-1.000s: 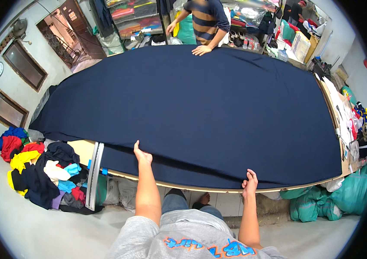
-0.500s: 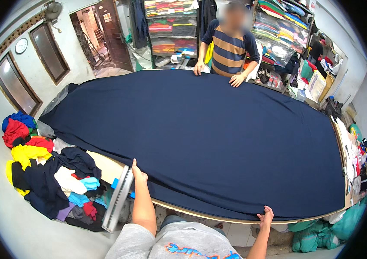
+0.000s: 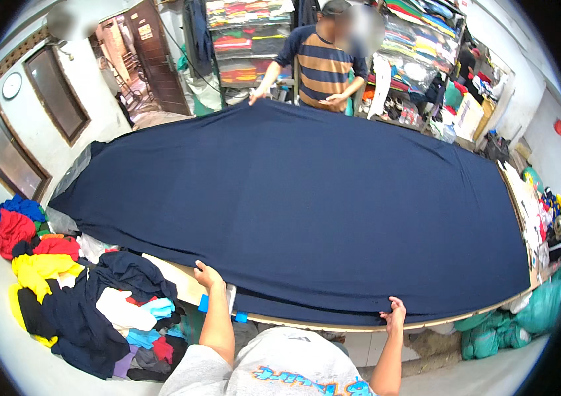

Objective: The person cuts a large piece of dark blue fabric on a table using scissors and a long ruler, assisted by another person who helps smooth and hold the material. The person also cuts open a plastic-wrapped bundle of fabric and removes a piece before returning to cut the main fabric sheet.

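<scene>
A wide sheet of navy fabric [image 3: 307, 204] covers most of the long table. My left hand [image 3: 210, 274] is closed on its near edge, left of my body. To the right, my right hand [image 3: 394, 314] pinches the same near edge, fingers curled over the cloth. Across the table, a person in a striped shirt [image 3: 323, 66] lifts the far edge of the fabric with one hand. Their other hand hovers near the cloth. Beside my left forearm, a pale metal bar [image 3: 231, 297] with blue blocks [image 3: 241, 317] is mostly hidden.
A heap of mixed coloured cloth [image 3: 108, 303] lies at the left. The bare wooden table edge [image 3: 173, 274] shows near my left hand. Green bags [image 3: 491, 338] sit at the lower right. Shelves of folded cloth [image 3: 250, 43] stand behind the person.
The far edge of the fabric has risen into a peak at the person's hand; their other hand has come off it. My hands have shifted slightly, still at the near edge.
</scene>
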Action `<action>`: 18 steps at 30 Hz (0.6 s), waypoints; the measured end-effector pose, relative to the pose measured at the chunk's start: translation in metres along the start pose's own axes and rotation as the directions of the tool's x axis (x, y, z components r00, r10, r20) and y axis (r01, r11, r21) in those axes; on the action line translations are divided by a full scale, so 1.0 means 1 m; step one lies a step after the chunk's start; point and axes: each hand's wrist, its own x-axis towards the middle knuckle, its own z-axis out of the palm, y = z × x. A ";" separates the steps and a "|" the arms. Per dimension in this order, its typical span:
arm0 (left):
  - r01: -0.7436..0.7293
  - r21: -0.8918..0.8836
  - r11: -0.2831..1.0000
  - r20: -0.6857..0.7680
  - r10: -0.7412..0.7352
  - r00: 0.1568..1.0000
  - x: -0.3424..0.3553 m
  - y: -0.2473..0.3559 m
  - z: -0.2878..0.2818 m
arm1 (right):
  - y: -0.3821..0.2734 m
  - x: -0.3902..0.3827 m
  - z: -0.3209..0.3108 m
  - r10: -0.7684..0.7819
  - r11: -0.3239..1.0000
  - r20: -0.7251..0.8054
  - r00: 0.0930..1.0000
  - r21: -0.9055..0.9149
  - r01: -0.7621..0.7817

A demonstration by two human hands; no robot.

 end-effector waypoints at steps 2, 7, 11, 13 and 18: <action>-0.068 0.004 0.998 0.003 0.068 0.998 -0.019 0.009 0.005 | -0.007 -0.010 -0.009 -0.051 0.996 -0.072 0.996 -0.071 0.046; -0.421 0.263 0.868 -0.071 0.453 0.889 0.009 0.003 -0.036 | -0.054 -0.060 0.014 -0.106 0.993 -0.103 0.989 -0.065 0.100; -0.390 0.482 0.784 -0.057 0.473 0.879 0.023 0.001 -0.080 | -0.060 -0.074 0.017 -0.147 0.988 -0.142 0.979 -0.072 0.138; -0.371 0.462 0.805 -0.061 0.446 0.893 0.016 -0.012 -0.089 | -0.050 -0.073 0.011 -0.136 0.988 -0.166 0.977 -0.089 0.122; -0.265 0.631 0.729 0.034 0.315 0.948 0.021 -0.040 -0.109 | -0.035 -0.075 0.012 -0.070 0.987 -0.229 0.971 -0.155 0.035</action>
